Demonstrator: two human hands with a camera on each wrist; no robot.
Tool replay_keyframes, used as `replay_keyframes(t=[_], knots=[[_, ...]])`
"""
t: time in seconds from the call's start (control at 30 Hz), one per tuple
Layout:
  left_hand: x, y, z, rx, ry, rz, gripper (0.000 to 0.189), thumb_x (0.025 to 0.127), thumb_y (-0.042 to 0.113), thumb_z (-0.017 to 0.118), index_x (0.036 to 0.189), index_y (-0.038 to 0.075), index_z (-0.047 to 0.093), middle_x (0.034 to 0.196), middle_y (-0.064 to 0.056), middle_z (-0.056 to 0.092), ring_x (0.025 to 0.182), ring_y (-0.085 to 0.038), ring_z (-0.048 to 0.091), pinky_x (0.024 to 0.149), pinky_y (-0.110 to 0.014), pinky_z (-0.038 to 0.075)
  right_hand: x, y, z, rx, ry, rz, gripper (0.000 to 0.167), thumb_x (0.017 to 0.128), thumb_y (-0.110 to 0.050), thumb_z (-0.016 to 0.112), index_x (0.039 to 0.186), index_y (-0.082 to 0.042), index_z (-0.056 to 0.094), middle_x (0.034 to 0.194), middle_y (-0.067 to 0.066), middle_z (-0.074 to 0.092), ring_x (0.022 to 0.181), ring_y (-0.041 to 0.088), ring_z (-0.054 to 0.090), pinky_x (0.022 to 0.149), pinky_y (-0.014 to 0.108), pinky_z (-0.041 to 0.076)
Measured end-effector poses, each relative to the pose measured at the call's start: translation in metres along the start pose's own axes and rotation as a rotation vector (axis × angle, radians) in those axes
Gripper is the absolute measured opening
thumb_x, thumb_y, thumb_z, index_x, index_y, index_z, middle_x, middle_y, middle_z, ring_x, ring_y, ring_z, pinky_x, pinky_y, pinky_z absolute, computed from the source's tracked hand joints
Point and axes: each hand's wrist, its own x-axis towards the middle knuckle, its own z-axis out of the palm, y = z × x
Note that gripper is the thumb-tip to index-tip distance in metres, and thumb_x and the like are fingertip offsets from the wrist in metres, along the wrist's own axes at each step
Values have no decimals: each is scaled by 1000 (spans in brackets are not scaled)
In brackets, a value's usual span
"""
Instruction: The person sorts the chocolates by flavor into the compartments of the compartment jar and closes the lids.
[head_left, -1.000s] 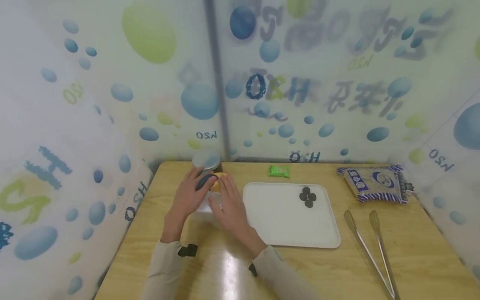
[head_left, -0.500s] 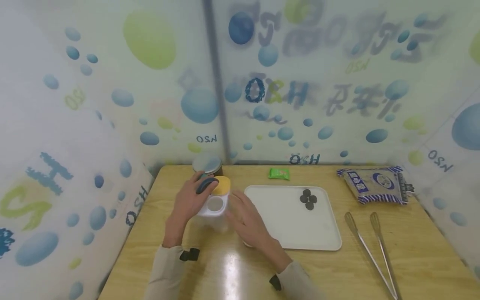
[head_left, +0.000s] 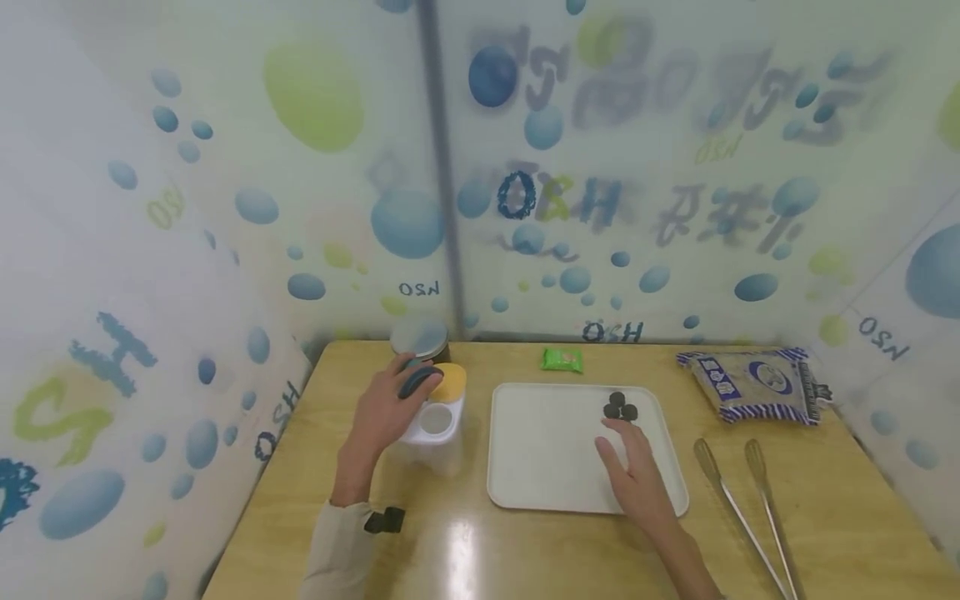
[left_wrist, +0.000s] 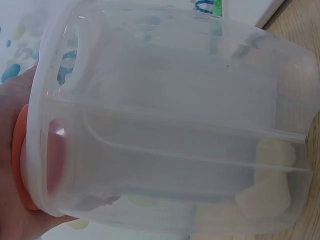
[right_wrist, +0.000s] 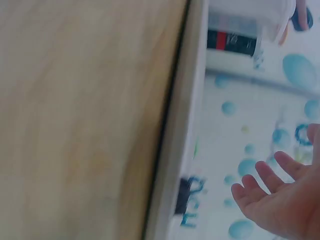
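My left hand (head_left: pixel 382 410) is over a clear lidded storage box (head_left: pixel 432 454), thumb and fingers gripping a tilted dark blue flip cap (head_left: pixel 422 382). Beside that cap are a closed yellow cap (head_left: pixel 452 383) and a round opening (head_left: pixel 435 419) in the white lid. Through the box wall, the left wrist view shows pale chunks (left_wrist: pixel 267 182) at the bottom and an orange cap (left_wrist: pixel 22 157) by the palm. Over the white tray (head_left: pixel 536 475), my right hand (head_left: pixel 637 479) reaches with loosely extended fingers toward several small dark round pieces (head_left: pixel 617 402), its fingertips overlapping their near side.
A lidded jar (head_left: pixel 420 337) stands behind the box. At the back lies a small green packet (head_left: pixel 562 360). Right of the tray are a blue-and-white bag (head_left: pixel 753 385) and long metal tongs (head_left: pixel 750 508). Patterned walls (head_left: pixel 405 221) enclose the wooden table (head_left: pixel 360 550).
My right hand has left the box top and moved right over the tray to the dark pieces. The left hand keeps its place on the box. The head view has tilted slightly up.
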Motion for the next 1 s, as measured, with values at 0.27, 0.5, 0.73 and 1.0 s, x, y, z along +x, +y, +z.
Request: replay_keyframes(t=[0.27,0.5,0.73,1.0], knots=[[-5,0,2,-15,8,4,62,92,73,47,132,29,64,148,2,50,132,-39,49,100,-65,42,-24,37,-56,-109,62,107,45,106,-26,47,137,7,47,138,32,46,131,51,39,102,67,32],[-3,4,-1,-5,11,22,58,93,70,49,131,30,65,148,2,50,131,-39,50,100,-64,42,-47,61,-95,-197,147,176,51,105,-27,48,138,12,44,137,38,44,129,56,36,108,65,29],[-1,2,-2,-9,31,42,59,93,70,49,129,28,66,147,2,51,131,-38,51,101,-63,42,-64,84,-125,-311,172,208,55,103,-26,51,134,19,43,130,45,43,121,61,37,98,72,30],[-2,2,-2,-3,9,27,61,92,73,47,130,30,65,150,1,48,133,-39,48,103,-64,41,-73,104,-146,-505,-89,449,85,97,-55,53,125,24,42,107,46,52,99,61,52,80,64,45]])
